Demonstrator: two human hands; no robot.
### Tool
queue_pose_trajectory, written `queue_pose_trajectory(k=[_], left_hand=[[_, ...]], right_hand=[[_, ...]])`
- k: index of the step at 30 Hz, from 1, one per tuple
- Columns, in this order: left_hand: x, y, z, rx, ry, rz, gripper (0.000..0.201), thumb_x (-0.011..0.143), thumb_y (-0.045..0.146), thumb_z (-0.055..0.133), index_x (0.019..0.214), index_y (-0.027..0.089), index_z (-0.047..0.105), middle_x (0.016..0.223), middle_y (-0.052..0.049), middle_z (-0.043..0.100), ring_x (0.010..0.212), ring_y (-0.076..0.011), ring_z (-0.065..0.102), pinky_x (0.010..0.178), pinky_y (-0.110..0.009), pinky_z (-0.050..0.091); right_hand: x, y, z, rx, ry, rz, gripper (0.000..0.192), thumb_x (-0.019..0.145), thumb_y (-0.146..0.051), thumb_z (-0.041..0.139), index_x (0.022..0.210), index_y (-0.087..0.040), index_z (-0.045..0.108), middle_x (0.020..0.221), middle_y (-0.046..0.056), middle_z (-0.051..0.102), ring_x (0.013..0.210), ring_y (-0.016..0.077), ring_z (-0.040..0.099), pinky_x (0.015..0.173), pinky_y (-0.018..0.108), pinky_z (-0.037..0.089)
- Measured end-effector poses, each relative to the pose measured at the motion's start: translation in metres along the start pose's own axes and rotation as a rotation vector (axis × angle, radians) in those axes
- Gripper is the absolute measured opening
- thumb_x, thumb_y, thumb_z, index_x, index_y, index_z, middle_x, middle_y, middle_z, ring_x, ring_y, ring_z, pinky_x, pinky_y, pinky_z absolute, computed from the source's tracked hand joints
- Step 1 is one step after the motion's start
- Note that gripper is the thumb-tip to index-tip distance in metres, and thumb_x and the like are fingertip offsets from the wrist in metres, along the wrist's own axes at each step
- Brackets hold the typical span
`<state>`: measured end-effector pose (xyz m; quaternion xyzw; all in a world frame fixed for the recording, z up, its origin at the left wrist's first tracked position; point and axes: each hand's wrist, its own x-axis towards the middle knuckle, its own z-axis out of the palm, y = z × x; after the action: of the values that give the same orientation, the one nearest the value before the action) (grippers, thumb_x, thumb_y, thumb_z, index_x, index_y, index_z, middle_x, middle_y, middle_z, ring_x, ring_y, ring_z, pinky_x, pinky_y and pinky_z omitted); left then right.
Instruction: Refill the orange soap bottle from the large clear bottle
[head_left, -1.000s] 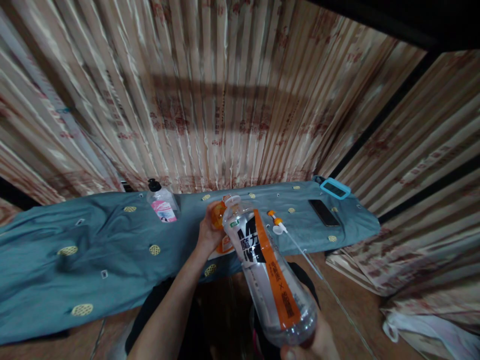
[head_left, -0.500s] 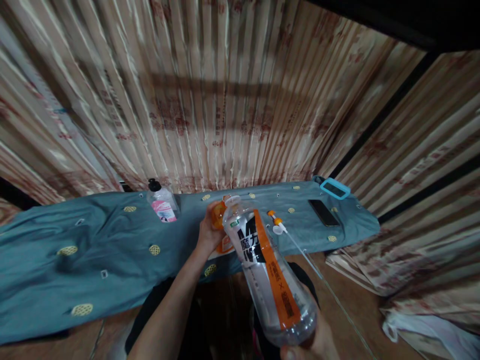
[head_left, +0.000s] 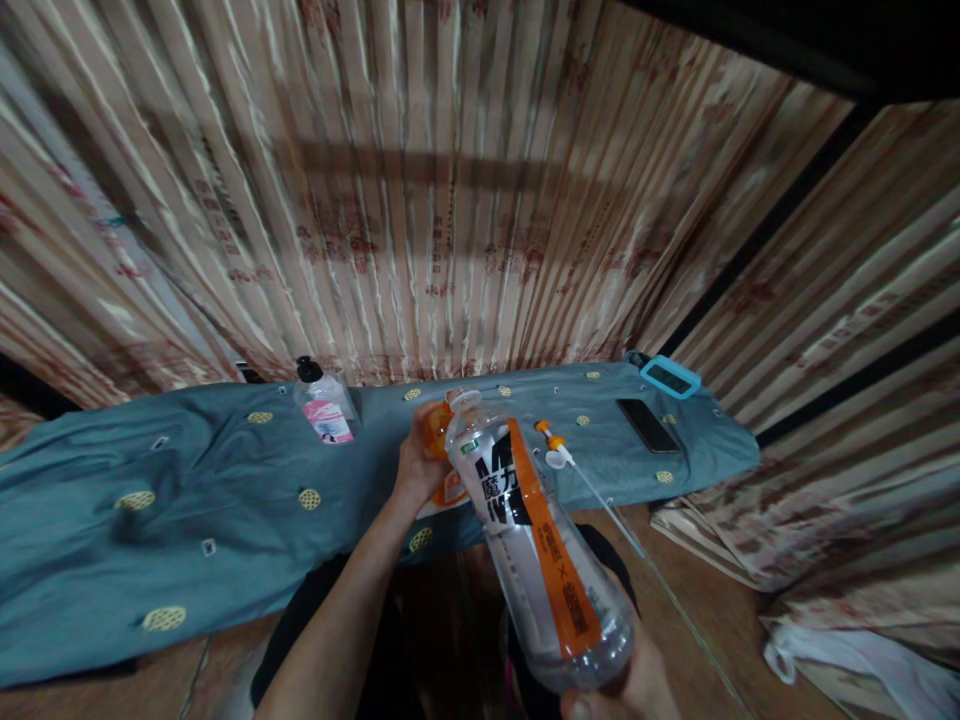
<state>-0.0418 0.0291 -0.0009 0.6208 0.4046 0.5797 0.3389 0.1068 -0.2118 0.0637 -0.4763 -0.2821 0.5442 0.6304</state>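
Observation:
My right hand [head_left: 637, 685] grips the base of a large clear plastic bottle [head_left: 536, 545] with an orange and black label. The bottle is tilted, its open neck pointing away from me. My left hand [head_left: 416, 465] is closed around a small orange bottle [head_left: 437, 432] that sits just under the big bottle's mouth, over the edge of the blue cloth-covered surface [head_left: 187, 510]. A white and orange spray pump with a long tube [head_left: 577, 475] lies on the cloth just right of the bottles.
A small bottle with a pink label and black cap [head_left: 324, 405] stands at the back of the cloth. A dark phone [head_left: 649, 425] and a blue-framed device [head_left: 670, 377] lie at the right end. Patterned curtains hang behind and to the right.

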Motion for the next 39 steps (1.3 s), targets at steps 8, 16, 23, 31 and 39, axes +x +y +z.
queue_pose_trajectory(k=[8, 16, 23, 31, 39], left_hand=[[0.0, -0.0011, 0.0007, -0.052, 0.012, 0.018, 0.052, 0.062, 0.023, 0.074, 0.111, 0.027, 0.058, 0.096, 0.0, 0.071, 0.079, -0.0213, 0.07, 0.076, -0.036, 0.058], [0.0004, -0.0011, -0.0001, -0.016, 0.011, 0.006, 0.049, 0.064, 0.025, 0.072, 0.111, 0.027, 0.058, 0.096, 0.0, 0.071, 0.077, -0.0211, 0.069, 0.073, -0.036, 0.057], [0.0002, -0.0036, 0.0005, -0.036, 0.008, 0.017, 0.051, 0.064, 0.025, 0.072, 0.113, 0.027, 0.058, 0.1, -0.002, 0.07, 0.081, -0.0219, 0.07, 0.075, -0.036, 0.058], [0.0009, 0.0011, 0.0004, -0.057, 0.018, 0.023, 0.05, 0.063, 0.023, 0.073, 0.111, 0.027, 0.059, 0.098, -0.001, 0.071, 0.077, -0.0211, 0.069, 0.073, -0.036, 0.057], [0.0002, -0.0024, 0.0014, -0.036, 0.012, 0.001, 0.05, 0.064, 0.024, 0.072, 0.112, 0.027, 0.058, 0.1, -0.001, 0.07, 0.079, -0.0209, 0.069, 0.075, -0.036, 0.057]], right_hand=[[0.0008, -0.0003, -0.0002, -0.015, 0.027, -0.007, 0.091, 0.038, -0.05, 0.096, 0.12, -0.03, 0.06, 0.095, -0.001, 0.079, 0.087, 0.0238, 0.07, 0.078, 0.028, 0.05], [0.0003, 0.0037, -0.0043, 0.013, 0.042, 0.002, 0.095, 0.037, -0.045, 0.097, 0.122, -0.029, 0.059, 0.1, 0.001, 0.079, 0.092, 0.0248, 0.071, 0.081, 0.028, 0.052], [-0.0001, 0.0037, -0.0057, 0.002, 0.038, 0.008, 0.098, 0.037, -0.043, 0.097, 0.125, -0.025, 0.057, 0.1, 0.003, 0.08, 0.093, 0.0279, 0.071, 0.081, 0.031, 0.052], [0.0, 0.0017, -0.0039, -0.01, 0.046, -0.008, 0.094, 0.036, -0.044, 0.098, 0.121, -0.029, 0.062, 0.1, 0.002, 0.08, 0.094, 0.0291, 0.072, 0.081, 0.033, 0.054], [0.0009, 0.0016, -0.004, -0.009, 0.05, 0.002, 0.089, 0.035, -0.043, 0.098, 0.115, -0.029, 0.062, 0.098, 0.001, 0.08, 0.092, 0.0276, 0.073, 0.079, 0.031, 0.055]])
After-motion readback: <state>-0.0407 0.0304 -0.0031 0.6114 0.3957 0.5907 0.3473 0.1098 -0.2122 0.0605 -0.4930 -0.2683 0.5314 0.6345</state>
